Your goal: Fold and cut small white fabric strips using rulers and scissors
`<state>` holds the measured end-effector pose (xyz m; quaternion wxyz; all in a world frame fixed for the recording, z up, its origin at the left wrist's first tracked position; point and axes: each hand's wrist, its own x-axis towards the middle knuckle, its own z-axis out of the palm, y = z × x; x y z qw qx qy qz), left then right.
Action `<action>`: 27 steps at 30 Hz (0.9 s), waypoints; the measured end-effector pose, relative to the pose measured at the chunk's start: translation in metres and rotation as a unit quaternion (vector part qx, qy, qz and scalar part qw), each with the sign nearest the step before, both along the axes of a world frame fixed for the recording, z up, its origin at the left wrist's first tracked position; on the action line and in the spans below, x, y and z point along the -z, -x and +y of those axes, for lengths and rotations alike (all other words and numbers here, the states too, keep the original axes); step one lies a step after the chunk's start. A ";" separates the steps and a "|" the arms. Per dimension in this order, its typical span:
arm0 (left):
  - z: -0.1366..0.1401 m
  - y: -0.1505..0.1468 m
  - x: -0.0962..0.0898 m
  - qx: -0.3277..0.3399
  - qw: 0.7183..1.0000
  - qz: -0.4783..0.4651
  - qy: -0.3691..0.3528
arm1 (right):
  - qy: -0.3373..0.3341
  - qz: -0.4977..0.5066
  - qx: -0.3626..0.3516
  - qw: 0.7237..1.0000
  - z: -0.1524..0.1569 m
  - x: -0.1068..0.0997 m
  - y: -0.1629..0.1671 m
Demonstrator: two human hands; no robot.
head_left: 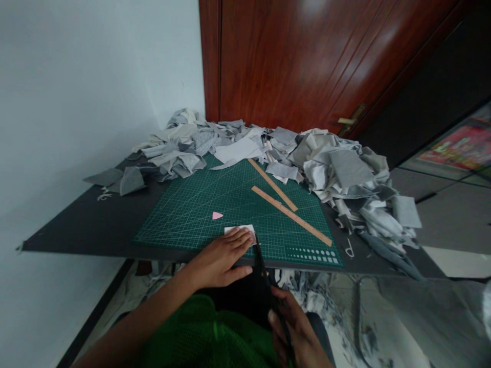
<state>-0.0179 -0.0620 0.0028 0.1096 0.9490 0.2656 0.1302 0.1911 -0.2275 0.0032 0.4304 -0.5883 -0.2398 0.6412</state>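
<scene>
My left hand (226, 258) lies flat with its fingers stretched over a small white piece (232, 229), paper or cloth, near the front edge of the green cutting mat (192, 204). Black scissors (262, 263) are gripped in my right hand (293, 327), below the table's front edge. Their blades point up and away from me, with the tips at the white piece's right edge. Whether the blades are closed on it I cannot tell. A pink tailor's chalk (217, 215) rests on the mat just beyond the white piece.
Two wooden rulers (291, 215) lie on the mat's right half. Heaps of grey and white fabric scraps (345, 168) line the back and right of the dark table (88, 220). More scraps lie on the floor (337, 317). A white wall stands left, a wooden door (284, 61) behind.
</scene>
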 end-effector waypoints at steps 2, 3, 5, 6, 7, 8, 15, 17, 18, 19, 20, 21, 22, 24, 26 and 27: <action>0.000 0.000 -0.001 -0.001 1.000 0.004 0.001 | 0.002 0.001 -0.003 1.000 0.000 -0.001 0.000; -0.001 0.000 -0.001 -0.002 1.000 0.007 0.000 | 0.002 0.003 -0.006 1.000 0.000 -0.001 0.001; -0.001 0.000 -0.002 -0.002 1.000 0.009 -0.001 | 0.001 0.004 -0.008 1.000 -0.001 -0.002 0.001; -0.001 0.000 -0.002 -0.002 1.000 0.008 -0.001 | 0.000 0.002 -0.006 1.000 -0.001 -0.002 0.001; -0.001 0.000 -0.002 -0.001 1.000 0.008 0.000 | 0.000 -0.002 -0.004 1.000 -0.001 -0.001 0.001; -0.001 0.000 -0.002 -0.001 1.000 0.007 0.001 | -0.001 -0.008 -0.002 1.000 -0.002 -0.001 0.002; -0.001 -0.001 -0.001 -0.004 1.000 0.009 -0.005 | 0.002 0.014 0.024 1.000 -0.003 0.000 0.009; -0.001 -0.001 -0.001 -0.003 1.000 0.008 -0.007 | 0.002 0.008 0.014 1.000 -0.004 0.001 0.008; -0.001 0.000 0.000 -0.004 1.000 0.006 -0.007 | 0.001 0.004 0.010 1.000 -0.004 0.002 0.008; -0.001 0.000 0.000 -0.004 1.000 0.002 -0.007 | 0.001 0.000 0.009 1.000 -0.005 0.003 0.008; 0.000 0.000 0.001 -0.005 1.000 -0.002 -0.008 | 0.002 -0.002 0.010 1.000 -0.005 0.004 0.007; 0.000 0.000 0.001 -0.005 1.000 -0.005 -0.008 | 0.002 -0.005 0.013 1.000 -0.006 0.005 0.007; 0.000 0.000 0.001 -0.004 1.000 -0.007 -0.008 | 0.002 -0.009 0.017 1.000 -0.006 0.005 0.006; 0.000 0.000 0.001 -0.002 1.000 -0.003 -0.008 | 0.002 -0.019 0.019 1.000 -0.007 0.005 0.007; -0.001 0.000 0.000 -0.003 1.000 0.008 -0.006 | 0.000 -0.022 0.021 1.000 -0.007 0.005 0.008; -0.001 0.000 0.000 -0.003 1.000 0.014 -0.005 | -0.003 -0.019 0.024 1.000 -0.006 0.004 0.008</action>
